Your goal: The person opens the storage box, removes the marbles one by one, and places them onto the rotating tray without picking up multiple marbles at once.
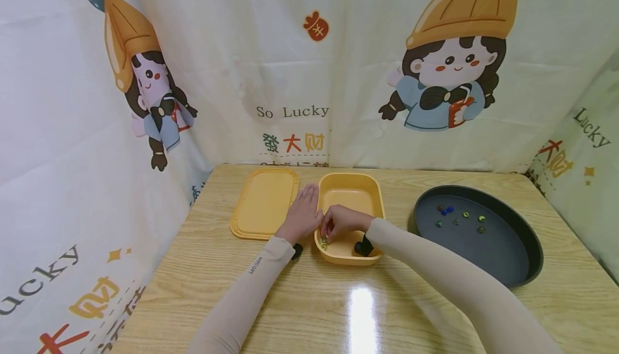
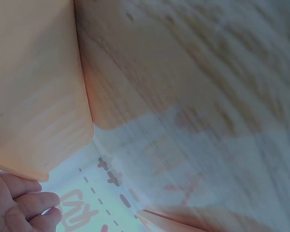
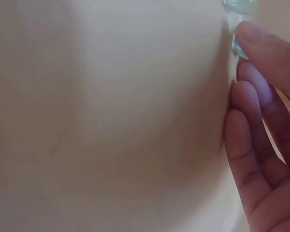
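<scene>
My right hand [image 1: 344,221] reaches down into an orange-yellow plastic box [image 1: 350,180], close to its left wall. In the right wrist view its thumb and forefinger pinch a clear greenish glass marble [image 3: 239,47], partly hidden by the thumb. Just beyond that lies a second glass marble [image 3: 241,5], cut off by the frame's top edge; in the head view this marble [image 1: 324,246] sits at the box's near left corner. My left hand [image 1: 302,215], fingers straight, rests against the left rim of the box; the left wrist view shows its fingers [image 2: 36,205] at the rim.
Left of the box lies a flat orange-yellow lid [image 1: 266,203] on the wooden table [image 1: 290,311]. A large dark round pan [image 1: 483,257] at the right holds several glass marbles [image 1: 466,215]. A printed curtain [image 1: 358,74] hangs behind the table.
</scene>
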Tool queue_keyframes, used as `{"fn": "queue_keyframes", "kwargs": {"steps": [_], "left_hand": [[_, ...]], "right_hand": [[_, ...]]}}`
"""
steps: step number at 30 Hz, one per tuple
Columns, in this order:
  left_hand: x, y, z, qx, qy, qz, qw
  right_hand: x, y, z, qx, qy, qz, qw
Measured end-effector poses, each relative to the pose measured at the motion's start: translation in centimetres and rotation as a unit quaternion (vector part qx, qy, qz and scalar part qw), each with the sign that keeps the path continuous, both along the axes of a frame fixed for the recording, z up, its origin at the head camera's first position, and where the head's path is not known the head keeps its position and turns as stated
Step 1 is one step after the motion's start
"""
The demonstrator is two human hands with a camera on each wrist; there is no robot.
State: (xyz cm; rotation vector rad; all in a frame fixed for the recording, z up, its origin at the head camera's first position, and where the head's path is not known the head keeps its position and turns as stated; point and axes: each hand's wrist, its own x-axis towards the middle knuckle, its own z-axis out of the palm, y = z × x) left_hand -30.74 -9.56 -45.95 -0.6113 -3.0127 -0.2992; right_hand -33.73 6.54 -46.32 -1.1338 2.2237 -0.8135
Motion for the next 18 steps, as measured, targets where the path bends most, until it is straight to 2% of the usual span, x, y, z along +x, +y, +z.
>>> {"fn": "queue_keyframes", "kwargs": {"steps": [10, 18], "left_hand": [[-0.1, 0.0, -0.1, -0.001, -0.006, 0.003, 1.0000], [0.1, 0.1, 0.1, -0.006, -0.011, 0.005, 0.9999]], "right_hand": [[0.1, -0.2, 0.2, 0.012, 0.019, 0.010, 0.9997], [0.3, 1.1, 0.8, 0.004, 0.007, 0.015, 0.9999]]}}
